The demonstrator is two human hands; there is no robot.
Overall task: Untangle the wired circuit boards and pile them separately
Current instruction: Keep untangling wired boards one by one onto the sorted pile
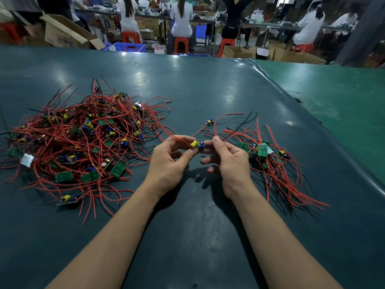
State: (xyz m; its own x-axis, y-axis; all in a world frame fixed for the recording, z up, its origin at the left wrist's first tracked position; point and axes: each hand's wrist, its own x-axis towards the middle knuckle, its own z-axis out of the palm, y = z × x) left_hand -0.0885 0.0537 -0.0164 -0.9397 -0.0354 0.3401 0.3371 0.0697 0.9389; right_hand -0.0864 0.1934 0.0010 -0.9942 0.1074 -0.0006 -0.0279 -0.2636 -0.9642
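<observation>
Held item: one wired circuit board (198, 145), pinched between your left hand (168, 161) and right hand (227, 161), raised between tangled heap (79, 138) and sorted pile (268, 157) to free its leads.

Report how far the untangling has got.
Done: a small sorted pile of green boards with red wires lies at right. In hand: left hand and right hand pinch one yellow-capped board. Left: the big tangled heap, most of the job.

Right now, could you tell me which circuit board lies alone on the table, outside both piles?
The small circuit board beyond the hands, between the piles; only its red wires trail away.
</observation>
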